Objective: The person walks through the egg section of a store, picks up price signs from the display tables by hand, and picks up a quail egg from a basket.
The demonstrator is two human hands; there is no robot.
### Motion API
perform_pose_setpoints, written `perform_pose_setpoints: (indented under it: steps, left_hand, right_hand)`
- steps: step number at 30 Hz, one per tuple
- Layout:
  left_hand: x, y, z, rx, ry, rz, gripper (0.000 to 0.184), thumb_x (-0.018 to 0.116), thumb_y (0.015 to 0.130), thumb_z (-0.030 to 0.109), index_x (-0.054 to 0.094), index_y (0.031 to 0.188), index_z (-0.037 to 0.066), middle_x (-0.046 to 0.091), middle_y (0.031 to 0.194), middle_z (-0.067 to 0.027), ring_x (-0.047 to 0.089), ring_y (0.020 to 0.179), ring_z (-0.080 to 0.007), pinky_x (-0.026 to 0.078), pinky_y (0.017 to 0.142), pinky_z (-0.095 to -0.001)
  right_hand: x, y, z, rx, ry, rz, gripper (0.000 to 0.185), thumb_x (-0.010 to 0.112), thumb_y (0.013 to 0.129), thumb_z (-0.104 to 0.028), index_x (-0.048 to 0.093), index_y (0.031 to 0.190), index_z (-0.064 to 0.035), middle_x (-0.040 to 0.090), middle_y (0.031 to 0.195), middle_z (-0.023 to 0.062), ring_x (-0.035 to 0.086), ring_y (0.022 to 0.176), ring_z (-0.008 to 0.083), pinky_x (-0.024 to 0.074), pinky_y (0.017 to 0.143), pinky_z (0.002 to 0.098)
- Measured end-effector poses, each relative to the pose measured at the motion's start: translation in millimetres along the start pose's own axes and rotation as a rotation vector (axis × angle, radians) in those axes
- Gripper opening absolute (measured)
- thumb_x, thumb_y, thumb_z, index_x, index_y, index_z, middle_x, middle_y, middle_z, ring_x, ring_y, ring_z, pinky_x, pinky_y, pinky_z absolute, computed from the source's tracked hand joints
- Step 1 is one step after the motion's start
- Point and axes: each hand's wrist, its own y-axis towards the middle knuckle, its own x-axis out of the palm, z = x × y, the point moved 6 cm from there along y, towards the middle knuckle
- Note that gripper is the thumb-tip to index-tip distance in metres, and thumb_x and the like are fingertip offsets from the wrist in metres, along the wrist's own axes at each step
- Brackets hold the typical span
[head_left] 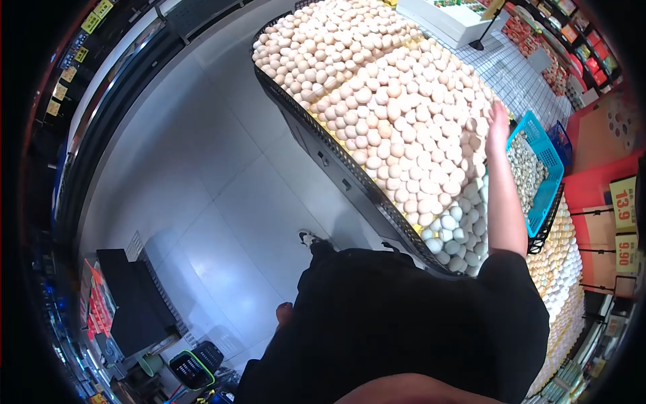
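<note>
Brown eggs (383,128) are heaped on a large black-edged display stand, with pale greenish eggs (454,236) at its near corner. My right hand (498,128) is stretched out over the right edge of the brown eggs, fingers extended and nothing visible in them. Beside that forearm is a turquoise basket (553,165) of small speckled eggs (526,172). Low at my left side, only a small part of my left hand (284,313) shows past the black shirt; its fingers are hidden.
Grey tiled floor (215,182) lies left of the stand (336,151). A dark shopping basket (195,367) and a black box-like fixture (138,306) are at the lower left. More eggs (558,269) and price signs (624,205) line the right side.
</note>
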Motion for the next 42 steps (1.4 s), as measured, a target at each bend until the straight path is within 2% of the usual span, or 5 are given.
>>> perform_pose_setpoints:
  steps: [6,19,28,38,42]
  left_hand:
    - [-118.7,94.2,49.0,0.098,-0.104,0.129,0.034,0.058,0.081,0.027,0.071,0.1,0.003,0.068,0.105,-0.0198,0.064,0.099,-0.0354,0.05,0.089,-0.0412]
    - [-296.1,264.0,91.9,0.089,-0.416,0.236,0.039,0.06,0.083,0.026,0.065,0.111,-0.002,0.067,0.106,-0.0215,0.065,0.099,-0.0332,0.05,0.087,-0.0383]
    - [-240.0,271.2,46.7,0.262,-0.007,0.051,0.013,0.057,0.078,0.014,0.068,0.076,0.008,0.067,0.084,-0.0184,0.066,0.085,-0.036,0.052,0.078,-0.0463]
    - [-398.4,359.2,116.8,0.3,0.68,0.13,0.014,0.056,0.078,0.014,0.068,0.072,0.007,0.067,0.083,-0.0193,0.065,0.085,-0.0372,0.052,0.078,-0.0454]
    - [-486.0,396.3,231.5,-0.012,-0.372,0.265,0.032,0.061,0.084,0.017,0.065,0.108,-0.003,0.068,0.084,-0.0146,0.065,0.075,-0.022,0.052,0.071,-0.0346]
  right_hand:
    - [-25.2,-50.6,-18.3,0.064,-0.013,0.462,0.056,0.044,0.096,-0.034,0.037,0.14,0.0,0.042,0.144,0.0182,0.04,0.133,0.0303,0.0293,0.11,0.0423]
    - [154.0,-75.3,-19.5,-0.002,-0.162,0.313,0.052,0.049,0.097,-0.031,0.04,0.138,-0.002,0.047,0.135,0.0139,0.046,0.124,0.0235,0.0351,0.104,0.037]
    - [279.6,-23.0,2.1,0.053,0.017,0.297,0.052,0.05,0.095,-0.027,0.039,0.138,-0.0005,0.048,0.134,0.0137,0.046,0.125,0.0246,0.036,0.102,0.037]
    - [457.8,160.3,67.9,-0.021,-0.15,0.394,0.046,0.05,0.094,-0.029,0.05,0.127,0.0029,0.057,0.119,0.0133,0.053,0.107,0.022,0.0392,0.096,0.0323]
    - [633.8,128.0,83.2,0.085,0.066,-0.261,0.033,0.053,0.094,-0.024,0.059,0.121,-0.0046,0.06,0.113,0.0064,0.054,0.09,0.0135,0.0444,0.083,0.0268]
